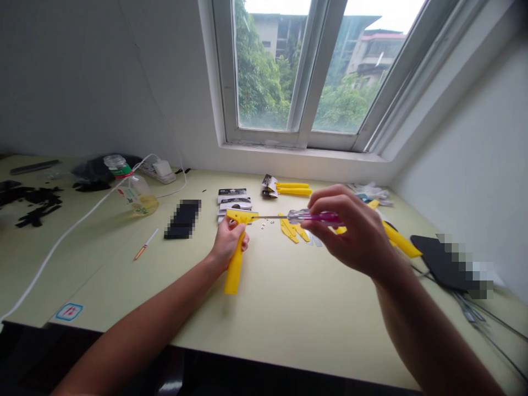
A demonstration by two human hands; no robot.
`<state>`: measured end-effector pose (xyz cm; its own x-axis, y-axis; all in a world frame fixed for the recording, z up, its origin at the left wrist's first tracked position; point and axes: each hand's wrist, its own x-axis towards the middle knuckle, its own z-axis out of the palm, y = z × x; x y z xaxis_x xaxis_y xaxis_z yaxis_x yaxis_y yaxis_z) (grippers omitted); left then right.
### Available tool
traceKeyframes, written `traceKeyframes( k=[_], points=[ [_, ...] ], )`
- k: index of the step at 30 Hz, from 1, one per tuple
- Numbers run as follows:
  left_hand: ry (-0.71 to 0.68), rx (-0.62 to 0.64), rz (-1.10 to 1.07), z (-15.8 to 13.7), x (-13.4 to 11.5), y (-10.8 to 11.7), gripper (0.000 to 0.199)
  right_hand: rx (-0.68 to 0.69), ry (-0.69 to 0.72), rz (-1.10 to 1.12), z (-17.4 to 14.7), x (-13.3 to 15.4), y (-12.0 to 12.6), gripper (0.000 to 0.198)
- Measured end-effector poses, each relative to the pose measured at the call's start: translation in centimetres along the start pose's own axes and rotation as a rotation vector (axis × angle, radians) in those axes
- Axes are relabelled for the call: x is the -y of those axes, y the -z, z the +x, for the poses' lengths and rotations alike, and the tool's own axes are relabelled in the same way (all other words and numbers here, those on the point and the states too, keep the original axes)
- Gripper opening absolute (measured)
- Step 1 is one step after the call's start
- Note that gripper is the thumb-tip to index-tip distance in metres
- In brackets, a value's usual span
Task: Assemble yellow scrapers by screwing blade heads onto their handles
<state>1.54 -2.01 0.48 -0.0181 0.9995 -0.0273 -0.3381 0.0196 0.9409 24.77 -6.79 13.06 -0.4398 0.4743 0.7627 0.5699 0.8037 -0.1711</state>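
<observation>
My left hand is closed around a yellow scraper just under its wide head, with the long handle hanging down toward me. A thin blade edge shows along the top of the head. Between the fingers of my right hand is a screwdriver with a clear and purple handle. Its shaft points left, and the tip meets the right side of the scraper's head; whether it sits in a screw is too small to tell. Beneath the shaft lie several small nuts or screws and flat yellow plates.
Packaged items and carded yellow handles lie toward the window. At left are a bottle of yellowish liquid, a dark phone-like slab, an orange-and-white pen and a white cable. A black pad and cords lie at right.
</observation>
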Motion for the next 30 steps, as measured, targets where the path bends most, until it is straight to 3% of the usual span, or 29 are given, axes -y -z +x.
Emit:
traceKeyframes(
  k=[3,9,13,17,21,25,28,30],
  points=[
    [-0.026,-0.044,0.005,0.7,0.0,0.5,0.034,0.146,0.028,0.036,-0.2,-0.1,-0.2,0.018],
    [-0.147,-0.04,0.069,0.3,-0.2,0.1,0.033,-0.034,-0.284,-0.276,-0.5,-2.1,0.5,0.024],
    [-0.149,-0.045,0.1,-0.2,-0.1,-0.2,0.033,0.12,-0.212,-0.137,-0.4,-2.0,1.0,0.029],
    [-0.149,-0.046,0.11,-0.2,0.1,-0.2,0.032,0.045,-0.33,-0.237,-0.3,-1.8,1.0,0.031],
    [-0.155,-0.078,0.104,-0.1,0.1,0.0,0.035,0.191,-0.299,-0.12,-0.4,-2.3,1.1,0.04],
    [-0.18,-0.081,0.109,-0.1,-0.1,0.1,0.036,0.027,-0.403,-0.196,-0.4,-2.5,0.9,0.033],
    [-0.183,-0.088,0.106,-0.2,-0.1,0.0,0.035,0.125,-0.346,-0.064,-0.3,-2.4,0.8,0.04],
    [-0.179,-0.082,0.105,-0.2,-0.1,0.0,0.034,0.11,-0.377,-0.072,-0.3,-2.5,0.7,0.037]
  ],
)
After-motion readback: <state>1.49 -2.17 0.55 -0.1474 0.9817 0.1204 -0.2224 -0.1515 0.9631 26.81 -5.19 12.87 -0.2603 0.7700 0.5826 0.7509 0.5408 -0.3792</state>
